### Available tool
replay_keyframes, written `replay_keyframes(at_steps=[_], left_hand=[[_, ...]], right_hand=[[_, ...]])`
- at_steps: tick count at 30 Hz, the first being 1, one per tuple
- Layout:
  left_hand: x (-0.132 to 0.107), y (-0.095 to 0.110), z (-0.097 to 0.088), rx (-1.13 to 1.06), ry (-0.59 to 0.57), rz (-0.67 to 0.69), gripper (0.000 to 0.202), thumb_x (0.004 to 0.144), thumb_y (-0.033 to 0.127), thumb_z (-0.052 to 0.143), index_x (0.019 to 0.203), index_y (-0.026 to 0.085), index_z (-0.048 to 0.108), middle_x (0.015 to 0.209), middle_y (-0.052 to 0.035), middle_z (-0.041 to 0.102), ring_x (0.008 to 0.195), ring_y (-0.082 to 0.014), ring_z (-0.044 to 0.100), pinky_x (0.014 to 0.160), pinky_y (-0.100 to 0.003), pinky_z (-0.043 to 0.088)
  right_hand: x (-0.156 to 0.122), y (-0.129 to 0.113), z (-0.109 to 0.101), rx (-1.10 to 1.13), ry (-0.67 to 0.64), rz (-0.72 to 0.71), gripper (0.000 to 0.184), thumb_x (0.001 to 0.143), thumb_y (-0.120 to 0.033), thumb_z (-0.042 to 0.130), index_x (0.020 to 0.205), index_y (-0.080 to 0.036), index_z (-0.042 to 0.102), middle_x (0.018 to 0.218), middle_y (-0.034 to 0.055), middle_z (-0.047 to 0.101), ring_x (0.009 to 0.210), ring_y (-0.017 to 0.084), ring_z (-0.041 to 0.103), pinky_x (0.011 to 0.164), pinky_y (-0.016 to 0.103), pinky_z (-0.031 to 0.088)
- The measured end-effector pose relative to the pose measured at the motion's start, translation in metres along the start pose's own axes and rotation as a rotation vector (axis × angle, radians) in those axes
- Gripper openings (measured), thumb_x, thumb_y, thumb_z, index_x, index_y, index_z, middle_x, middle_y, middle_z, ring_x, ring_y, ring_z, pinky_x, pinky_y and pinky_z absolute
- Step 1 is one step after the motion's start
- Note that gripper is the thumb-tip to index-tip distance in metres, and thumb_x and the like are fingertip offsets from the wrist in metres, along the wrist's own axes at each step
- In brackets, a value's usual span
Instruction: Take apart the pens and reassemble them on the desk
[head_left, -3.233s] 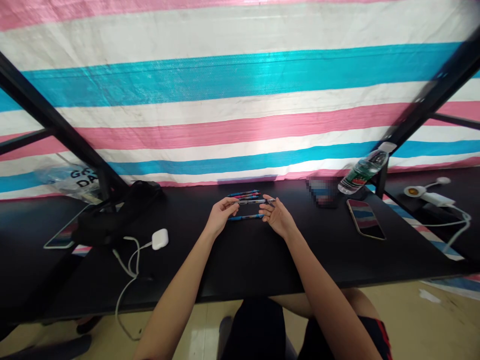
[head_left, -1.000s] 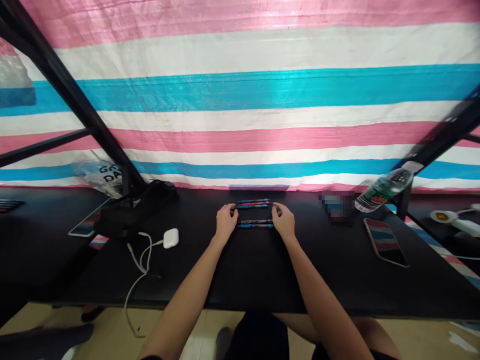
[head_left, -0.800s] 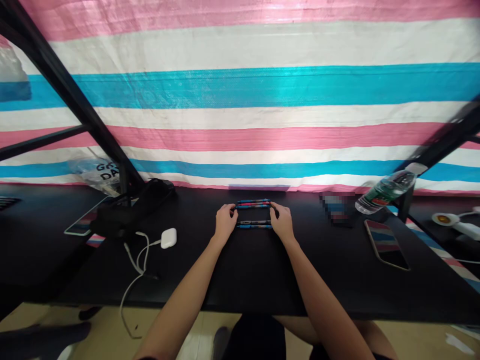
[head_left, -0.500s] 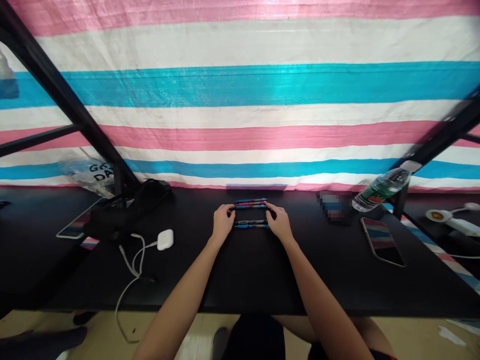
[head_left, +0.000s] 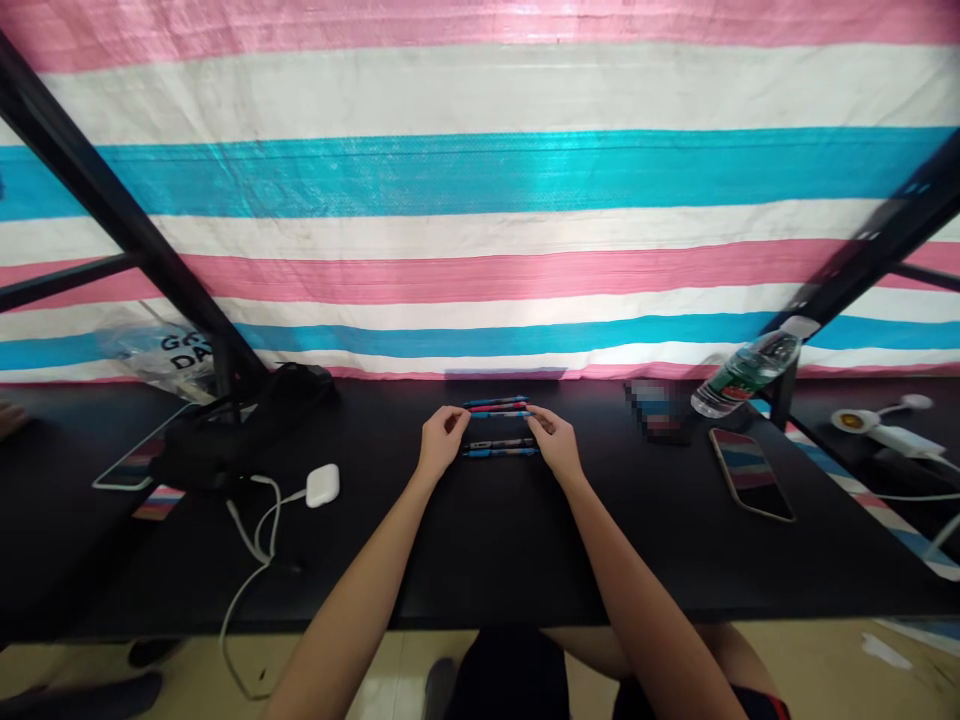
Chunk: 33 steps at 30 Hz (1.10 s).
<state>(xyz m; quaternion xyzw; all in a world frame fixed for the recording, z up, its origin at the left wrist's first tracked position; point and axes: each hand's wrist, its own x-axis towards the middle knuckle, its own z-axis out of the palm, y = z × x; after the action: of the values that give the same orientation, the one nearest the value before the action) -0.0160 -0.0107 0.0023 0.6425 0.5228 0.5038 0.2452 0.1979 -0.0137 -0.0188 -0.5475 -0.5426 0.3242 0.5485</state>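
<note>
Left hand (head_left: 441, 438) and right hand (head_left: 553, 442), fingers half-curled, meet the ends of a far row of three pens (head_left: 496, 408) on a black surface (head_left: 495, 560), any grip unclear, while two more pens (head_left: 500, 448) lie just nearer, between the hands.

Pens (head_left: 499, 430) between left hand (head_left: 442, 440) and right hand (head_left: 553, 442). Tarp (head_left: 480, 250) behind bench (head_left: 487, 570) at 12. Passage toward 3 up to phone (head_left: 750, 475); blurred object (head_left: 656, 410) and water bottle (head_left: 742, 375) block 2. Earbud case (head_left: 322, 485) at 9, black bag (head_left: 225, 450) beyond, cable (head_left: 251, 530) trailing near. Forearms across bench at 5 and 7; gap between them at 6.
</note>
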Motion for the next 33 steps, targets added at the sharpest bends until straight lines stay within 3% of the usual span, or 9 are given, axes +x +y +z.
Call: replay_keyframes(at_steps=[10, 24, 27, 29, 33], left_hand=[[0.000, 0.003, -0.002, 0.081, -0.075, -0.040, 0.041, 0.088, 0.047, 0.044, 0.061, 0.018, 0.055, 0.057, 0.0023, 0.049, 0.057, -0.0121, 0.046, 0.057, -0.023, 0.035], [0.000, 0.006, -0.004, 0.100, -0.086, -0.079, 0.051, 0.089, 0.051, 0.038, 0.051, 0.018, 0.047, 0.048, 0.0026, 0.041, 0.051, -0.0119, 0.043, 0.055, -0.024, 0.033], [0.000, 0.005, -0.002, 0.032, -0.086, -0.083, 0.048, 0.089, 0.050, 0.039, 0.059, 0.017, 0.057, 0.055, 0.0007, 0.050, 0.056, -0.0130, 0.048, 0.056, -0.024, 0.036], [0.000, 0.004, 0.000, -0.024, -0.076, -0.066, 0.038, 0.087, 0.048, 0.045, 0.076, 0.016, 0.064, 0.062, 0.0000, 0.055, 0.060, -0.0132, 0.050, 0.058, -0.023, 0.038], [-0.001, 0.003, 0.001, -0.060, -0.083, -0.037, 0.029, 0.082, 0.039, 0.055, 0.100, 0.018, 0.063, 0.068, 0.0012, 0.055, 0.062, -0.0122, 0.050, 0.059, -0.022, 0.039]], right_hand=[[-0.003, -0.011, 0.000, 0.108, -0.030, 0.026, 0.035, 0.074, -0.051, 0.061, 0.081, -0.017, 0.067, 0.068, 0.0060, 0.070, 0.068, 0.021, 0.065, 0.069, 0.034, 0.051], [-0.004, -0.014, 0.001, 0.214, -0.073, 0.008, 0.029, 0.073, -0.045, 0.064, 0.083, -0.018, 0.067, 0.072, 0.0045, 0.067, 0.075, 0.021, 0.065, 0.072, 0.034, 0.050], [-0.003, -0.013, 0.003, 0.250, -0.024, 0.028, 0.030, 0.072, -0.046, 0.065, 0.082, -0.018, 0.066, 0.072, 0.0045, 0.068, 0.074, 0.020, 0.065, 0.071, 0.034, 0.050], [-0.002, -0.011, 0.003, 0.257, 0.009, 0.040, 0.031, 0.072, -0.048, 0.065, 0.082, -0.018, 0.065, 0.071, 0.0048, 0.068, 0.072, 0.020, 0.064, 0.070, 0.035, 0.051], [-0.001, -0.008, 0.004, 0.271, 0.002, 0.043, 0.031, 0.072, -0.048, 0.064, 0.081, -0.018, 0.064, 0.071, 0.0054, 0.069, 0.070, 0.020, 0.064, 0.070, 0.035, 0.051]])
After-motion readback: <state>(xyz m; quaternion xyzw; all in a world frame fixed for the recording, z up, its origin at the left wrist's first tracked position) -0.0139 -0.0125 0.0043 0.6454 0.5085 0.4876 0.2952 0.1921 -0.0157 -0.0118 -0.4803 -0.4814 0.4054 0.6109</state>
